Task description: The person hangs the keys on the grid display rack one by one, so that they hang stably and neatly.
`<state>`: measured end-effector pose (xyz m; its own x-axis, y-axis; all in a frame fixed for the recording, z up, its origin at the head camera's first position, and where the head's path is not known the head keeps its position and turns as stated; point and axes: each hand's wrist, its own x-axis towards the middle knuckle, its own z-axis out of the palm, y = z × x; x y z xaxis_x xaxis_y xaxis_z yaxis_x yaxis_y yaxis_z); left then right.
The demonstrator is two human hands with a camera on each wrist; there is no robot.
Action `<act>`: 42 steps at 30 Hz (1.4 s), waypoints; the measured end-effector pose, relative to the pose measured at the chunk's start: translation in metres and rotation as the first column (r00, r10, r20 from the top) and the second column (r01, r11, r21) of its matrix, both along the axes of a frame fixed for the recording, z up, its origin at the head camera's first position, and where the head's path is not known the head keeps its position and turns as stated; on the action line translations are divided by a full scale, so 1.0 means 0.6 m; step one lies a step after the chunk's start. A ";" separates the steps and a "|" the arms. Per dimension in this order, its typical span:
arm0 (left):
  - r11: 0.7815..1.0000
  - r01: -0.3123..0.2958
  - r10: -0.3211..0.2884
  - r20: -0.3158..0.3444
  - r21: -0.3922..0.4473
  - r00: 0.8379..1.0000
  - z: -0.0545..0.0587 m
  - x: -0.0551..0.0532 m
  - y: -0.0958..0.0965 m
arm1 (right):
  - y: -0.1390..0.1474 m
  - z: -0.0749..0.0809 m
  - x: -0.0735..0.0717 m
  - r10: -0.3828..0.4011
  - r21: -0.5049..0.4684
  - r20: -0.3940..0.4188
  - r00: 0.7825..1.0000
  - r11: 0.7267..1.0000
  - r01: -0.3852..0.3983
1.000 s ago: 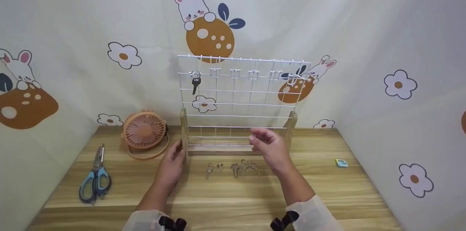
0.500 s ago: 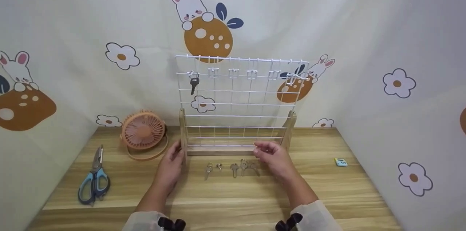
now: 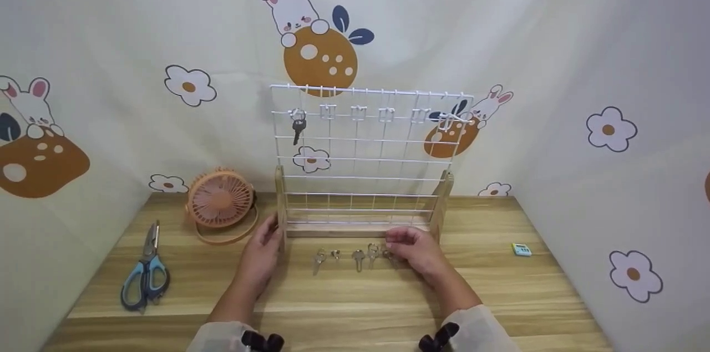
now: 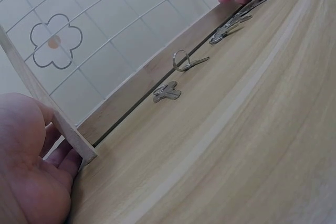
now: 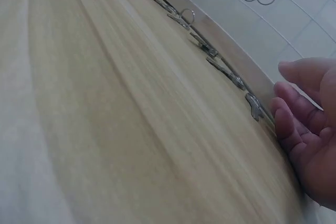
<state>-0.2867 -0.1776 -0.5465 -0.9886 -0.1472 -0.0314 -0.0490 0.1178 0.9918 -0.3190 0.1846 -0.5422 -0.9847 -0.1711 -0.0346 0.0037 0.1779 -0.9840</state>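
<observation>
A white wire grid rack (image 3: 366,178) stands in wooden side posts on the table. One dark key (image 3: 299,129) hangs from its leftmost hook; the other hooks along that row are bare. My left hand (image 3: 262,249) holds the foot of the left wooden post (image 4: 68,132), fingers partly hidden behind it. Several keys with rings lie in a row before the base, among them a flat key (image 3: 359,259) and a leftmost key (image 3: 319,260). Over the rightmost key (image 5: 254,106) hovers my right hand (image 3: 416,249), fingers loosely bent, nothing visible between thumb and fingertips.
An orange fan (image 3: 221,200) stands left of the rack. Blue-handled scissors (image 3: 145,280) lie at the table's left. Toward the right edge sits a small light-blue device (image 3: 521,250). A printed curtain (image 3: 399,36) hangs close behind the rack.
My right hand has come down from in front of the lower grid to the rightmost key. The left hand stays at the post, and the keys have not moved.
</observation>
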 end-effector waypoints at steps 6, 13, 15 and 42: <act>0.999 0.023 -0.022 -0.026 0.028 0.999 -0.004 -0.002 0.000 | -0.001 -0.004 0.001 0.034 0.117 -0.034 0.999 0.993 -0.030; 0.998 0.028 -0.026 -0.045 0.058 0.999 -0.003 -0.001 0.001 | -0.007 -0.009 0.001 0.050 0.207 -0.086 0.995 0.978 -0.031; 0.998 0.025 -0.022 -0.046 0.065 0.999 -0.003 -0.001 0.001 | -0.008 -0.009 0.001 0.053 0.238 -0.098 0.994 0.971 -0.028; 0.995 0.048 -0.046 -0.028 0.088 0.999 -0.002 -0.003 0.002 | -0.008 -0.009 0.003 0.061 0.330 -0.139 0.988 0.944 -0.012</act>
